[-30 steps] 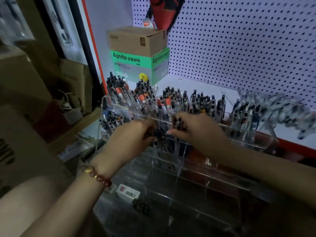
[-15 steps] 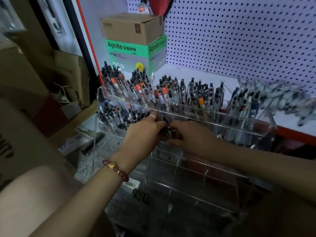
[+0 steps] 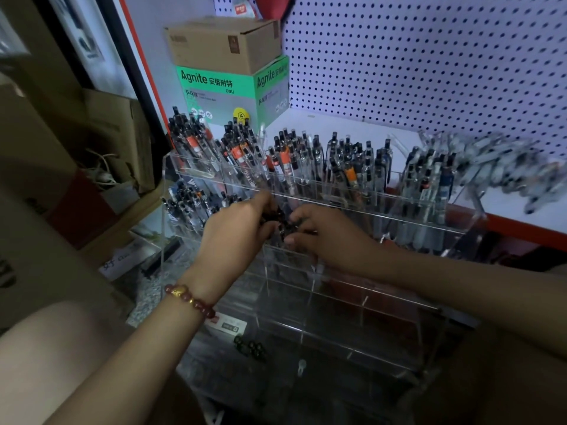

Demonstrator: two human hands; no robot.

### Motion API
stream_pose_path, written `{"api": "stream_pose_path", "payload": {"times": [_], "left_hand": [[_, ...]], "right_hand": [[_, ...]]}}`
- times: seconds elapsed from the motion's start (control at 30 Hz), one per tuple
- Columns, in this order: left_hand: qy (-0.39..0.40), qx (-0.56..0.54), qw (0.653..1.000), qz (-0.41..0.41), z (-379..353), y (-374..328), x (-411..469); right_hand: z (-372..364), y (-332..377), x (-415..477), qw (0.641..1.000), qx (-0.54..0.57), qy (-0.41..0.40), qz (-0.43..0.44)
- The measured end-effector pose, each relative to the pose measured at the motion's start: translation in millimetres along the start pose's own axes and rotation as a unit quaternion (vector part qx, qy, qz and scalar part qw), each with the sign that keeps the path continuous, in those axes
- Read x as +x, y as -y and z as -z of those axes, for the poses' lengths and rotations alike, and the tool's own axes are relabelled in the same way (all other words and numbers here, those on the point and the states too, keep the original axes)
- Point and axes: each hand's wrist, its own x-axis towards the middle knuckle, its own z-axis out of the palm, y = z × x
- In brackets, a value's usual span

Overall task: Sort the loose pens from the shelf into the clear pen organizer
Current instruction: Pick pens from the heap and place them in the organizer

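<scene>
Centre frame: tiered clear acrylic pen organizer (image 3: 352, 329); left hand (image 3: 236, 233), right hand (image 3: 333, 240), fingers curled, gripping dark-capped pens (image 3: 280, 217).

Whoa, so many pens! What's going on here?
A person is sorting pens into a clear pen organizer. The left hand and the right hand both hold a bunch of dark pens at its second row. The top row pens already stand packed, while the lower front rows look empty. A loose pile of pens waits on the white shelf to the right.
</scene>
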Motion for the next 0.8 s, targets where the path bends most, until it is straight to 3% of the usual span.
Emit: {"api": "stream_pose_path", "payload": {"times": [0.07,0.13,0.3,0.5,0.63,0.8], "left_hand": [[-0.007,-0.043,0.999,0.015,-1,3,0],[-0.015,-0.067,0.997,0.023,1,4,0],[0.006,-0.046,0.999,0.019,7,-5,-5],[0.028,-0.039,0.998,0.036,7,-6,-4],[0.024,0.036,0.999,0.020,15,-7,-4],[-0.079,0.033,0.996,-0.009,52,-16,6]], "right_hand": [[-1,1,-1,0.999,-0.032,0.002,0.005],[1,1,-2,0.991,-0.131,-0.009,0.017],[2,0,-5,0.970,-0.242,-0.029,0.014],[1,-4,-4,0.971,-0.238,0.003,0.025],[11,5,-12,0.961,-0.274,0.011,0.045],[51,36,-30,0.960,-0.242,-0.046,0.131]]}}
